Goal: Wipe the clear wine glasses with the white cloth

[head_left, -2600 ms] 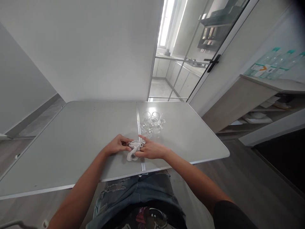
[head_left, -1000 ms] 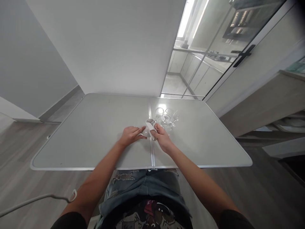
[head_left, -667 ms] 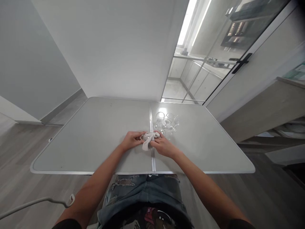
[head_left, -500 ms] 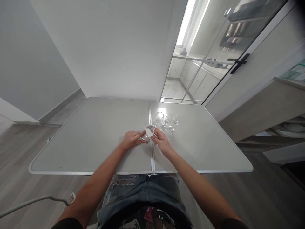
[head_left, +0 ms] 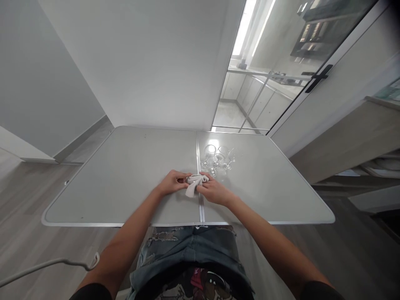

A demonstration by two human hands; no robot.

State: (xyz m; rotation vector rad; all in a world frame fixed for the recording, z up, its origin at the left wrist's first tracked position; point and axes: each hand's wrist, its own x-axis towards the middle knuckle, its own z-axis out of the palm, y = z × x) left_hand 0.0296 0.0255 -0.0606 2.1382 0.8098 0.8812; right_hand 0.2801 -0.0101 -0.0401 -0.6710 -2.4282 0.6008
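Both of my hands meet low over the table's middle seam. My left hand (head_left: pixel 171 182) is closed, thumb and fingers pinched around a clear wine glass that the cloth now hides almost entirely. A white cloth (head_left: pixel 193 186) is bunched at the glass, with a loose end hanging down toward me. My right hand (head_left: pixel 216 191) grips this cloth from the right, fingers wrapped in it. Just beyond my right hand, several clear stemmed wine glasses (head_left: pixel 220 156) stand close together on the right half of the table.
The pale folding table (head_left: pixel 125 166) has a metal rim and a metal centre seam (head_left: pixel 198 154). Behind it rises a white wall (head_left: pixel 150 62), with a glass door (head_left: pixel 262 91) at the right. Shelving (head_left: pixel 350 141) stands far right. A white curved bar (head_left: pixel 50 262) sits at lower left.
The cloth has been turned and bunched lower, its end now hanging toward me and covering the glass. My right hand has rotated and moved slightly nearer to me.
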